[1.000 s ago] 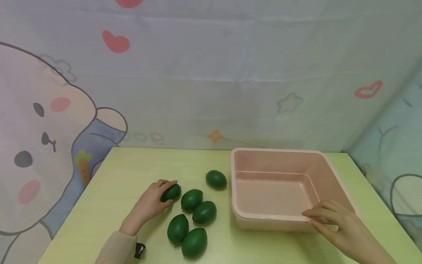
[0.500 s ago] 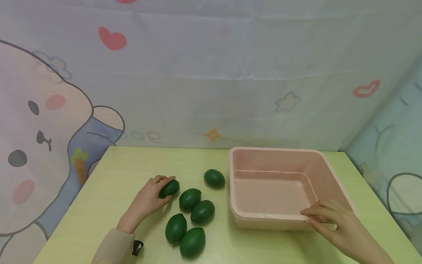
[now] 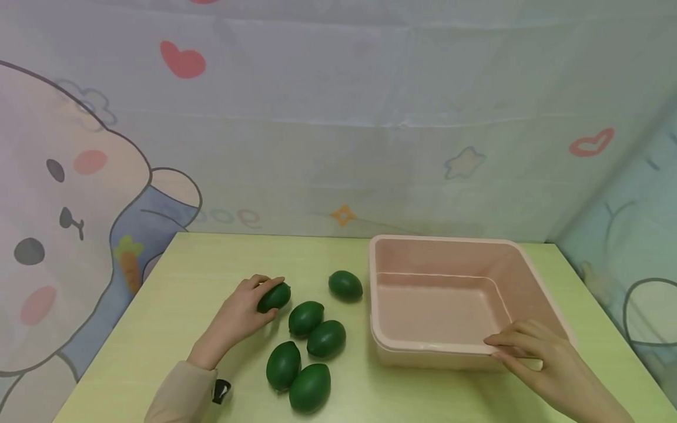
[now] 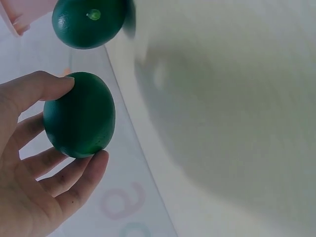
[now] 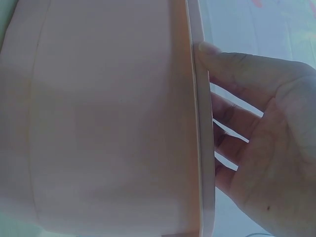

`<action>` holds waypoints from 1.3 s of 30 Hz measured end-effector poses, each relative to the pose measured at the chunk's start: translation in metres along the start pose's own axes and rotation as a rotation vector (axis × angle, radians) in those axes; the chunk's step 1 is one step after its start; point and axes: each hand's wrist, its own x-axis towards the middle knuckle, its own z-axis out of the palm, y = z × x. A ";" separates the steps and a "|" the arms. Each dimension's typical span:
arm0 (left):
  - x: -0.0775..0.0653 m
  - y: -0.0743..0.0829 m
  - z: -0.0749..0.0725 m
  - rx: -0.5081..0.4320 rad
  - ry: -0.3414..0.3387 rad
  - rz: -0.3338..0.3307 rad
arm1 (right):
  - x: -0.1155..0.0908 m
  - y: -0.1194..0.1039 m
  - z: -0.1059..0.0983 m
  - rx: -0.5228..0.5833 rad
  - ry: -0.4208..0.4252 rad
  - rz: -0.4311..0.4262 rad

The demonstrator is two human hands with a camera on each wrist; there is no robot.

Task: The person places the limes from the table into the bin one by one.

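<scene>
In the head view my left hand point(image 3: 240, 314) grips a green lime point(image 3: 275, 297), left of the other limes. The left wrist view shows the thumb on one side of this lime point(image 4: 81, 116) and fingertips on the other. A second lime point(image 4: 89, 22) appears above it there. My right hand point(image 3: 545, 358) pinches the near rim of a pink plastic basin point(image 3: 423, 346), toward its right corner. From the right wrist, the thumb lies on the rim point(image 5: 205, 128) and the fingers reach behind it.
Two limes point(image 3: 326, 339) sit close together between the left hand and the basin, and a pair point(image 3: 309, 388) lies nearer the front. Another lime point(image 3: 345, 285) is by the basin's left wall. A printed cloth point(image 3: 296, 117) hangs behind the pale green table point(image 3: 238, 252).
My left hand and its lime have shifted slightly upward in the head view, relative to the other limes. The right hand stays at the basin rim.
</scene>
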 end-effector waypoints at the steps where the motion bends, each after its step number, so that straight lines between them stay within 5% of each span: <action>1: 0.000 0.001 -0.001 0.002 0.004 0.004 | 0.000 0.000 0.000 -0.002 0.001 0.001; 15: 0.006 0.015 -0.014 0.012 0.097 0.086 | 0.000 0.002 0.001 -0.012 0.007 -0.009; 27: 0.010 0.034 -0.023 0.000 0.195 0.218 | 0.000 0.001 0.000 -0.022 -0.001 -0.001; 39: 0.019 0.058 -0.031 -0.036 0.203 0.294 | 0.000 -0.003 -0.002 -0.044 -0.055 0.055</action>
